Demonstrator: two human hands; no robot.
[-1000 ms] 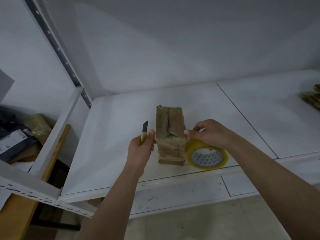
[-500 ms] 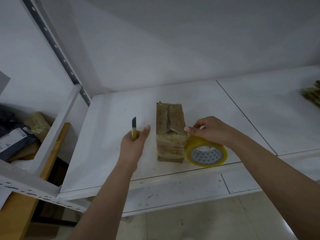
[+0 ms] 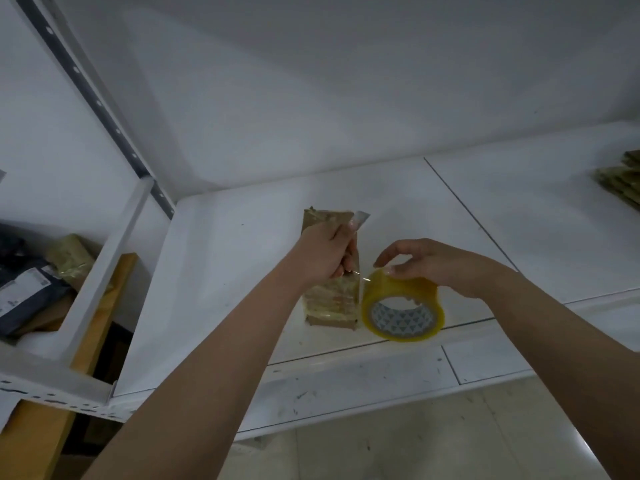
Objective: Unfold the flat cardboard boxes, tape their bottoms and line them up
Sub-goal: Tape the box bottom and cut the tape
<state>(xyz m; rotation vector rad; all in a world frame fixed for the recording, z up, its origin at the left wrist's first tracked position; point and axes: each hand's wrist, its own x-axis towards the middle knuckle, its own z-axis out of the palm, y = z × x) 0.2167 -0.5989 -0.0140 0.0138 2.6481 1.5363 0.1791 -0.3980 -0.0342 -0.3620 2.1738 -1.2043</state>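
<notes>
A small brown cardboard box (image 3: 330,304), wrapped in clear tape, stands on the white shelf (image 3: 221,271) near its front edge. My left hand (image 3: 323,252) grips a utility knife (image 3: 360,219) over the top of the box, blade tip showing at the box's far right corner. A yellow roll of packing tape (image 3: 401,308) stands on edge just right of the box. My right hand (image 3: 429,263) holds the roll from above, fingers pinching its top by the tape strand that runs to the box.
A stack of flat cardboard boxes (image 3: 620,183) lies at the far right of the shelf. Dark parcels (image 3: 24,289) and a wooden plank (image 3: 100,323) sit in the bay on the left, behind a white shelf post (image 3: 104,268).
My left hand has swung the knife from left of the box to over its top. My right hand and the tape roll have stayed beside the box.
</notes>
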